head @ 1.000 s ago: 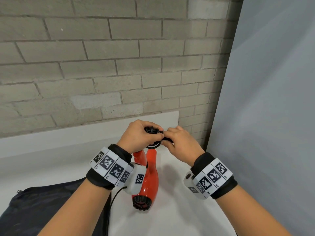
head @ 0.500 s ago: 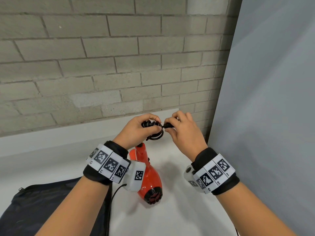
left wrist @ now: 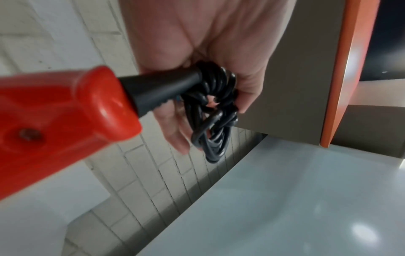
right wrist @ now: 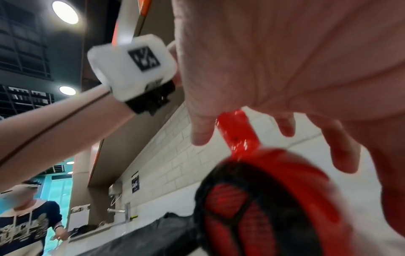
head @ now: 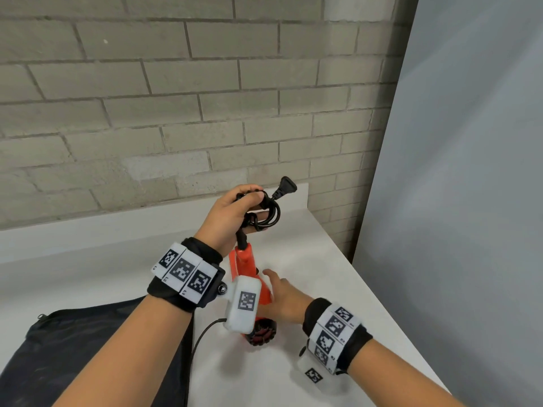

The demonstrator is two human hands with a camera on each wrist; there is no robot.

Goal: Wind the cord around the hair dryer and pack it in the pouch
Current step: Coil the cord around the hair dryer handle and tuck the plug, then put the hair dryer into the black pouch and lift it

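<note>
My left hand (head: 249,202) grips a coiled bundle of black cord (head: 269,214) above the table, and the plug (head: 286,185) sticks out up and to the right. In the left wrist view the coil (left wrist: 215,112) lies in my curled fingers (left wrist: 175,136). The red hair dryer (head: 245,261) hangs from it by its handle (left wrist: 65,107), rear grille (head: 261,334) towards me. My right hand (head: 277,286) is low against the dryer's right side, holding nothing. Its fingers (right wrist: 342,152) are spread around the red body (right wrist: 285,190). The dark pouch (head: 88,348) lies flat at lower left.
The white table (head: 323,333) ends at a brick wall (head: 205,113) behind and a grey panel (head: 470,201) on the right. A thin black wire (head: 202,336) hangs from my left wrist unit over the pouch edge. Another person (right wrist: 24,225) stands far behind, left.
My right hand has let go of the plug end and dropped to the dryer's body. My left hand keeps the coil, and the plug now pokes out free.
</note>
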